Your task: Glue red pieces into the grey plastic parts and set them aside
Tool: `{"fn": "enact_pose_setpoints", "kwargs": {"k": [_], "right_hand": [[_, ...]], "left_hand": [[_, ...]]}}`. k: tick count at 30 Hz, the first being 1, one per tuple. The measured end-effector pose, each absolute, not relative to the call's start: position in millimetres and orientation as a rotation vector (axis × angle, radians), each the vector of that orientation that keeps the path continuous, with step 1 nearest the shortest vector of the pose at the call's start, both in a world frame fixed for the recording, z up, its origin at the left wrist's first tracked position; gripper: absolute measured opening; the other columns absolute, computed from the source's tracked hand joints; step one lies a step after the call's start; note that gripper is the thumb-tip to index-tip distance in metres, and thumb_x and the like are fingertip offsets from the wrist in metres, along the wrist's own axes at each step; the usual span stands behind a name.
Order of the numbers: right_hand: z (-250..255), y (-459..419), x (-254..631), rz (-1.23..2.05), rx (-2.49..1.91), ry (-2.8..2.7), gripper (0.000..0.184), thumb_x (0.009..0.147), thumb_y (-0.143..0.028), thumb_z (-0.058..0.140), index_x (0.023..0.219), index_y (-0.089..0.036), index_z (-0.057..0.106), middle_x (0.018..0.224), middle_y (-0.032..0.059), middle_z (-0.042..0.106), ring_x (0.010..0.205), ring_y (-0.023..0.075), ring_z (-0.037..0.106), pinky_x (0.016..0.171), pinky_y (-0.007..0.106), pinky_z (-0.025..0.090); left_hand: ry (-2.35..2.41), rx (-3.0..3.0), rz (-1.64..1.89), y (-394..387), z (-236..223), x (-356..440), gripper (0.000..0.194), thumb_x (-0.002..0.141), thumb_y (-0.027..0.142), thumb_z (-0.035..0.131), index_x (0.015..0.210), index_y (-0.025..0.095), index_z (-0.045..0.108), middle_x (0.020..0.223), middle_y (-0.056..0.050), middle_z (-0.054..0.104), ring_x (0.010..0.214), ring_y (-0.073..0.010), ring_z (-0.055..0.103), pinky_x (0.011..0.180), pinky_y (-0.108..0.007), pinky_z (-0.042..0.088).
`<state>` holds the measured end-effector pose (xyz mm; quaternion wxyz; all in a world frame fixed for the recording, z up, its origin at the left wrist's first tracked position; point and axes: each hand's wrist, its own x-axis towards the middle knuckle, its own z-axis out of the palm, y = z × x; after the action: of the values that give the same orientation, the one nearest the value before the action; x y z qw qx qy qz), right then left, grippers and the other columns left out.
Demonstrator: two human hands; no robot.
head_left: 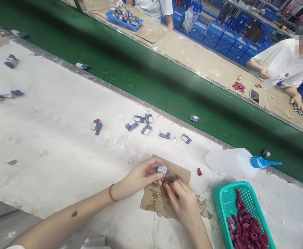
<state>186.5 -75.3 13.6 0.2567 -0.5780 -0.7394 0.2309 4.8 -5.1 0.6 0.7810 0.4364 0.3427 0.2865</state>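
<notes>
My left hand is closed around a small grey and dark-blue plastic part, held above a stained piece of cardboard. Just to its right, my right hand has thumb and forefinger pinched together close to that part. What sits between those fingertips is too small and covered to make out. Beneath and beside the right fingers, bits of dark red plastic show on the cardboard. One more red piece lies on the table to the right.
A green basket of dark red pieces stands at right, near a white bottle with a blue nozzle. Several grey-blue parts lie ahead. Beyond runs a green conveyor belt carrying parts; two people work across it.
</notes>
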Motion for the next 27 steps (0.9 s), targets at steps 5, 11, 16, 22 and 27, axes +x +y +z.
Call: {"fn": "enact_pose_setpoints", "kwargs": {"k": [5,11,16,22,27], "right_hand": [[15,-77,184,0.705,-1.593,-2.0,0.032,0.098,-0.029,0.047,0.066,-0.026,0.048,0.058,-0.002,0.053,0.048,0.0151,0.049,0.048,0.026,0.036],[13,-77,184,0.631,-1.623,-1.957,0.032,0.098,-0.029,0.049,0.066,-0.025,0.048,0.057,-0.0014,0.054,0.049,0.0159,0.05,0.049,0.027,0.035],[12,-79,182,0.663,-1.621,-1.966,0.03,0.098,-0.031,0.048,0.07,-0.025,0.051,0.057,-0.0014,0.058,0.047,0.0145,0.051,0.048,0.026,0.037],[11,-79,183,0.793,-1.67,-1.74,0.027,0.094,-0.034,0.055,0.069,-0.025,0.056,0.061,0.0016,0.063,0.053,0.0169,0.057,0.053,0.027,0.042],[17,-81,183,1.088,-1.713,-1.168,0.038,0.084,-0.051,0.064,0.062,-0.023,0.052,0.05,-0.002,0.057,0.043,0.0126,0.049,0.043,0.024,0.04]], "left_hand": [[0.787,1.082,0.679,-8,1,4,0.022,0.085,0.032,0.066,0.1,0.018,0.06,0.1,-0.006,0.07,0.083,-0.017,0.071,0.08,-0.03,0.057],[0.822,1.452,0.741,-11,0,2,0.022,0.091,0.024,0.057,0.109,0.019,0.068,0.111,-0.008,0.072,0.1,-0.0209,0.068,0.086,-0.03,0.057],[0.804,1.724,0.794,-13,-3,2,0.024,0.095,0.022,0.052,0.113,0.021,0.067,0.111,-0.007,0.072,0.1,-0.0201,0.068,0.092,-0.033,0.055],[0.805,1.904,0.942,-15,-10,4,0.022,0.096,0.021,0.053,0.114,0.021,0.067,0.103,-0.007,0.075,0.094,-0.0189,0.07,0.085,-0.031,0.058],[0.776,2.032,1.06,-16,-14,4,0.027,0.094,0.02,0.055,0.119,0.021,0.066,0.102,-0.009,0.075,0.092,-0.019,0.071,0.082,-0.03,0.06]]}}
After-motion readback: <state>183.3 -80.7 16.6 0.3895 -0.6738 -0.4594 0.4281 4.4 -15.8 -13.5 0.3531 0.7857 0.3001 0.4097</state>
